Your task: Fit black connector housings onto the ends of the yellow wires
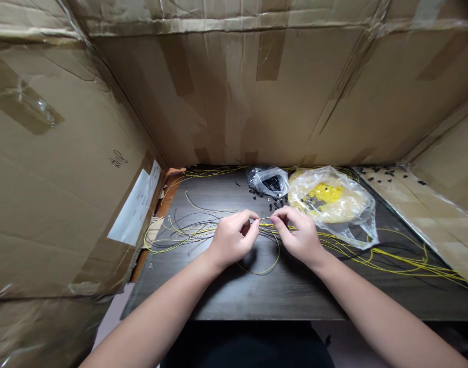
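Between my two hands a short stretch of thin yellow wire runs taut, just above the dark tabletop. My left hand pinches it between thumb and fingertips. On the other side, my right hand has its thumb and forefinger closed on the same wire. Whether a small part sits at the fingertips is too small to tell. Under and beside both hands lies a loose bundle of yellow and black wires, spreading left and right. One yellow loop hangs below the hands.
Behind my right hand, a clear bag holds small yellow pieces. A smaller bag holds black pieces, with several more scattered nearby. Tall cardboard walls enclose the table at back and sides.
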Tool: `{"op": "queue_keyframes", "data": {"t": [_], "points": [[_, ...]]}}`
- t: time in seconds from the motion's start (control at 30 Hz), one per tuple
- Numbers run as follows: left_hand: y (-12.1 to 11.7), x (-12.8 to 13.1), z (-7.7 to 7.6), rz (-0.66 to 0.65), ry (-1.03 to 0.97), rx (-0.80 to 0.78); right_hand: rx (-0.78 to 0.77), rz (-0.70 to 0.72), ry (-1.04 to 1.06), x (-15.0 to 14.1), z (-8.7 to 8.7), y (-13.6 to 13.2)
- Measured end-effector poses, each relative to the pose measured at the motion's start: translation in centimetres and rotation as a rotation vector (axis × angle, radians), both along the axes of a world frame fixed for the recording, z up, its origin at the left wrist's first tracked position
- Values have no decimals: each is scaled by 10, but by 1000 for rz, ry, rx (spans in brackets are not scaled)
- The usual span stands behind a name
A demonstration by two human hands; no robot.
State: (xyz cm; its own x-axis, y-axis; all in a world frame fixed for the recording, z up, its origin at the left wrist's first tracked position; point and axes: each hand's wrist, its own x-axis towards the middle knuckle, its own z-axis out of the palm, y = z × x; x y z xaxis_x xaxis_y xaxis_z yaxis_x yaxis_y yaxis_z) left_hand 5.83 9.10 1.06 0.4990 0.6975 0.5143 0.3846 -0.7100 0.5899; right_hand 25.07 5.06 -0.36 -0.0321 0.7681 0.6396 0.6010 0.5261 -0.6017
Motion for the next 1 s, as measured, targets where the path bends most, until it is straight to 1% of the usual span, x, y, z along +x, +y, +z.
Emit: {"op": "queue_keyframes", "data": {"t": [0.1,0.23,0.37,0.5,0.67,0.83,0.9,1.0], "points": [[-1,0,2,-58,76,18,0,12,-60,-1,-1,0],[0,2,2,-108,129,-15,16,10,-227,0,-3,0],[3,4,-2,-141,97,-45,6,-8,-317,0,-5,1],[3,5,-3,-131,64,-85,-13,-48,-375,0,-5,1],[-2,7,0,-103,19,-125,-35,-17,-298,2,-4,0],[-7,9,-2,-73,-62,-206,-50,43,-190,3,-6,-1],[-8,10,-4,-84,-121,-282,-40,64,-142,3,-6,-1],[-9,11,-4,-143,-235,-458,-13,88,-63,3,-5,-3]]}}
